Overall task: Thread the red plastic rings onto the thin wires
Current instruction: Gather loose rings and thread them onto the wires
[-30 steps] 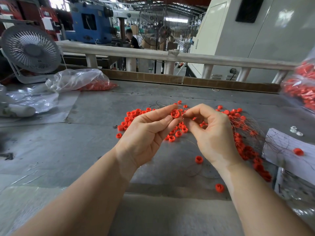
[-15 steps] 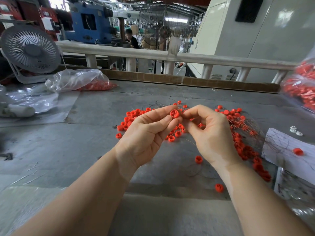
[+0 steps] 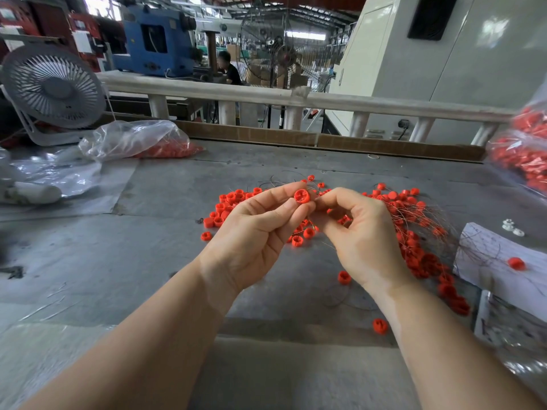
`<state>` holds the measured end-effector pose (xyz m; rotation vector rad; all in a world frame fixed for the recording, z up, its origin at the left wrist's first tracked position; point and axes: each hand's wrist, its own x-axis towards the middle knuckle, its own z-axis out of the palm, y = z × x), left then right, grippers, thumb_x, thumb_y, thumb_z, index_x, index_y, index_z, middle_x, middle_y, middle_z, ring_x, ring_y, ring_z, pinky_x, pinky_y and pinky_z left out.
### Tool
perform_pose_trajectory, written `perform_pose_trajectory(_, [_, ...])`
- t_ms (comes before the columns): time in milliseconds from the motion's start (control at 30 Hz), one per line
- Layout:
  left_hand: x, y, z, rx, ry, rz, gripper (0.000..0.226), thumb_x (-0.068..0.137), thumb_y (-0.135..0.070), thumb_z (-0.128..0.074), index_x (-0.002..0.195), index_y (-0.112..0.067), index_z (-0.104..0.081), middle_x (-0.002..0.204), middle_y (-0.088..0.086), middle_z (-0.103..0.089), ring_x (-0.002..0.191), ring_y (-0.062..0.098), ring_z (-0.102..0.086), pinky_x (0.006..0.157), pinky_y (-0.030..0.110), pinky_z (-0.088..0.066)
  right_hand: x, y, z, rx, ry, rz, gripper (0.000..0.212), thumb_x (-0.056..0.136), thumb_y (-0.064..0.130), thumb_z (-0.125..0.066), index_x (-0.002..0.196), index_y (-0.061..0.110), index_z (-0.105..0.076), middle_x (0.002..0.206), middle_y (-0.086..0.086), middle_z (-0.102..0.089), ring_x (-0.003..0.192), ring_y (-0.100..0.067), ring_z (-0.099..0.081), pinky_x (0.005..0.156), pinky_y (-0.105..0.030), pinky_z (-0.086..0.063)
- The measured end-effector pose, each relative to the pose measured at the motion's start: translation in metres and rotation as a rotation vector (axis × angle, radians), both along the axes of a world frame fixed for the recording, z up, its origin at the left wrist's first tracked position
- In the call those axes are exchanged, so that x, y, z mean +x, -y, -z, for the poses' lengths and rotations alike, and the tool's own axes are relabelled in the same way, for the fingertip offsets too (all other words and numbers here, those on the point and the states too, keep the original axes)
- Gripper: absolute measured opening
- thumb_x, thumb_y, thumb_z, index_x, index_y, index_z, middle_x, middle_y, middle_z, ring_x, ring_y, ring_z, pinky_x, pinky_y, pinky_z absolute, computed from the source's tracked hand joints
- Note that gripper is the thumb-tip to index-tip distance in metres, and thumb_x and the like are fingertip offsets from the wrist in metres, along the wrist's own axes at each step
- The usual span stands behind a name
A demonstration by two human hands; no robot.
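We have a single view, from a wide-angle camera worn on the person's head. It looks forward and down over both forearms onto the grey counter [image 3: 154, 261], close enough that the arms fill the lower frame. Its far edge takes in a white railing [image 3: 384, 105] and the workshop beyond. Straight lines bow near the edges.

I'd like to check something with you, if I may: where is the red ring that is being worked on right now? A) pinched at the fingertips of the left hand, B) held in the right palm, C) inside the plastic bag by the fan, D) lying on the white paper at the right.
A: the left hand pinches the red ring at its fingertips, with the right hand close beside it.
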<state>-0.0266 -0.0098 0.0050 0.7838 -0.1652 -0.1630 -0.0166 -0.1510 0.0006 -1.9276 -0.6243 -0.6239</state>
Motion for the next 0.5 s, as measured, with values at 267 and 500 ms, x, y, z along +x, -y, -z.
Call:
perform_pose_trajectory(267, [0.002, 0.000, 0.001, 0.026, -0.048, -0.054, 0.023, 0.070, 0.003, -0.054, 0.070, -0.005, -0.076, 0.076, 0.009, -0.072, 0.072, 0.013, -0.071, 0.061, 0.016, -0.055, 0.003, 0.003, 0.002, -0.092, -0.126, 0.073, 0.023, 0.078, 0.005, -0.072, 0.079, 0.027, -0.067, 0.073, 0.013, -0.066, 0.069, -0.002, -0.060, 0.068, -0.010, -0.046])
perform_pose_trajectory(500, [0.008, -0.003, 0.004, -0.009, -0.119, -0.216, 0.023, 0.089, 0.010, -0.046, 0.084, 0.000, -0.066, 0.071, 0.009, -0.071, 0.070, 0.014, -0.071, 0.058, 0.015, -0.054, 0.012, 0.014, 0.008, -0.185, -0.284, 0.288, 0.026, 0.081, -0.002, -0.065, 0.089, 0.023, -0.067, 0.084, 0.011, -0.064, 0.078, -0.003, -0.058, 0.069, -0.006, -0.040])
